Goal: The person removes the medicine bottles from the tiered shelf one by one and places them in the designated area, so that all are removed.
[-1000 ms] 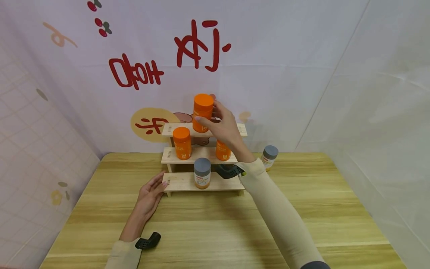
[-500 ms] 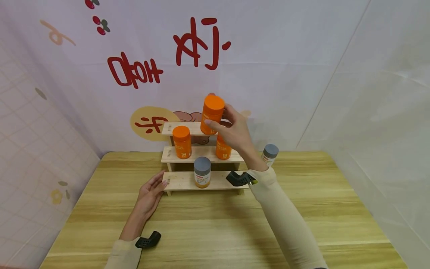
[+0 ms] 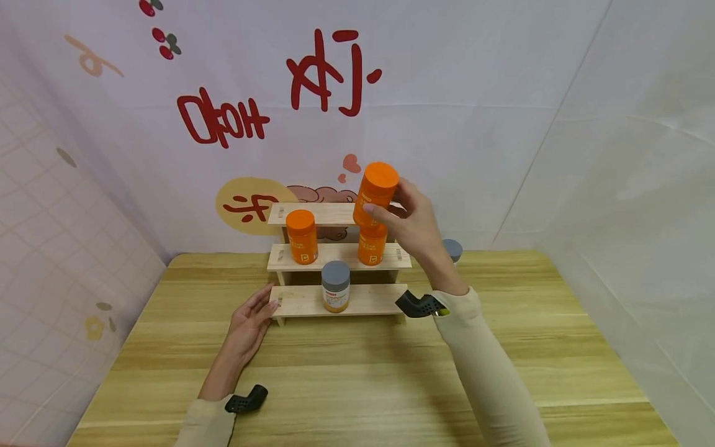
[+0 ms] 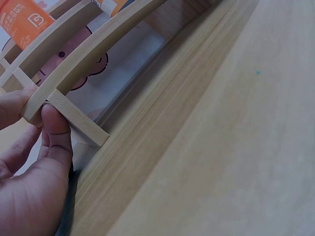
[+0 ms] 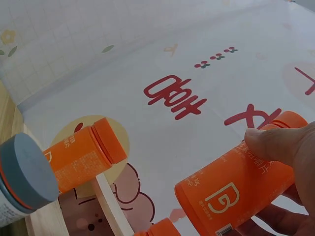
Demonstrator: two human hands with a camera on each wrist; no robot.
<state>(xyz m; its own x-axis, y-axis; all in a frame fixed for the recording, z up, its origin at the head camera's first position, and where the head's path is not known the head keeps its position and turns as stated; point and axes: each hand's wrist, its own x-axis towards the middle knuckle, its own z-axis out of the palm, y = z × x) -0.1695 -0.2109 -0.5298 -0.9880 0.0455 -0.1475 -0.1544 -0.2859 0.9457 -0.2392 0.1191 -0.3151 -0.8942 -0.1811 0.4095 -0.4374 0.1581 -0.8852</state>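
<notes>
Right hand [image 3: 416, 217] has thumb and fingers around an orange bottle [image 3: 375, 194], tilted a bit, just right of centre in the head view, by the upper right of the wooden rack [image 3: 380, 299]. Left hand [image 3: 249, 323] pinches the rack's bottom left end, lower left of centre. Two other orange bottles [image 3: 302, 239] and a grey-lidded jar [image 3: 336, 288] stand on it mid-frame.

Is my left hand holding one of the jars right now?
No, the left hand pinches the left end of the bottom wooden shelf, while the right hand holds an orange jar.
</notes>
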